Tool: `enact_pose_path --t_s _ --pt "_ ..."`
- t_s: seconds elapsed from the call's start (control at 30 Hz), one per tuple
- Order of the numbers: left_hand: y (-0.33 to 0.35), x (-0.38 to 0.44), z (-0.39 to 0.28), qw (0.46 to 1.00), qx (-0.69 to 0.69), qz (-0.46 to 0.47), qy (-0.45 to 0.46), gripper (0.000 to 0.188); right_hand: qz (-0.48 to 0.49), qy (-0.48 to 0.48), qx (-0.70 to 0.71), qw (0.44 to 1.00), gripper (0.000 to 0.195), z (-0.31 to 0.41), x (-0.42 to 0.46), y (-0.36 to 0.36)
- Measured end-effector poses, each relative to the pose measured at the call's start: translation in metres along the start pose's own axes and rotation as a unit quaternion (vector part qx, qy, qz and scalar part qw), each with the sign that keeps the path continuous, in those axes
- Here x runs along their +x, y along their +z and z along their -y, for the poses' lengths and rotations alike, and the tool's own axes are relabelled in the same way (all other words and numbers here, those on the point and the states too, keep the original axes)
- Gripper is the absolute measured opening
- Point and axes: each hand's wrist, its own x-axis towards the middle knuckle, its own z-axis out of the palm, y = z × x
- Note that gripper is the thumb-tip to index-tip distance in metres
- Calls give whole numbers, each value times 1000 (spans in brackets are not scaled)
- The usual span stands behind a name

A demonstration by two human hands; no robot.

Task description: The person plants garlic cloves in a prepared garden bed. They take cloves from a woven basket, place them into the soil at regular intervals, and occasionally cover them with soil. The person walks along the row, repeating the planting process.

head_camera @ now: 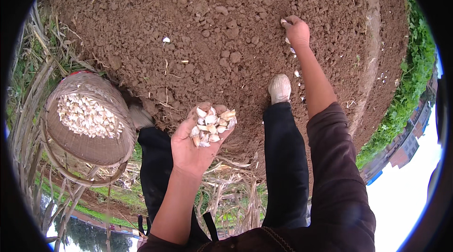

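Note:
Cupped palm up, my left hand (195, 144) holds a small heap of garlic cloves (211, 126) in front of my body. My right hand (296, 32) reaches out over the brown tilled soil (212, 15), pinching one garlic clove (283, 21) between thumb and fingertips. Several pale cloves (296, 73) lie on the soil in a rough line from below that hand back past my shoe. A woven basket (85, 149) stands at the left, with many more garlic cloves (90, 115) inside.
My light shoe (279, 88) rests on the soil beside the line of cloves. Dry stalks (32, 110) crowd the left edge around the basket, and straw (233, 181) lies between my legs. A smooth furrow (370, 39) and green plants (407, 85) run along the right.

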Motion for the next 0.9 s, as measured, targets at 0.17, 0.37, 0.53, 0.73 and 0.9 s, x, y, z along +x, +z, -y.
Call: enact_pose_path --t_s 0.17,0.37,0.53,0.73,0.9 --pt "0 4 -7 1000 -16 20 3 32 1 -52 -149 988 18 12 11 24" --pt "7 7 -11 999 -14 -12 31 34 43 -49 -227 972 21 46 4 8" --pt "14 8 -21 999 -2 -23 47 35 79 -83 -109 987 20 98 -85 -44" --pt "19 7 -28 998 4 -20 56 36 131 -371 275 877 18 165 -231 -88" --pt "25 4 -33 995 59 -8 79 35 172 -368 252 878 29 202 -283 -90"
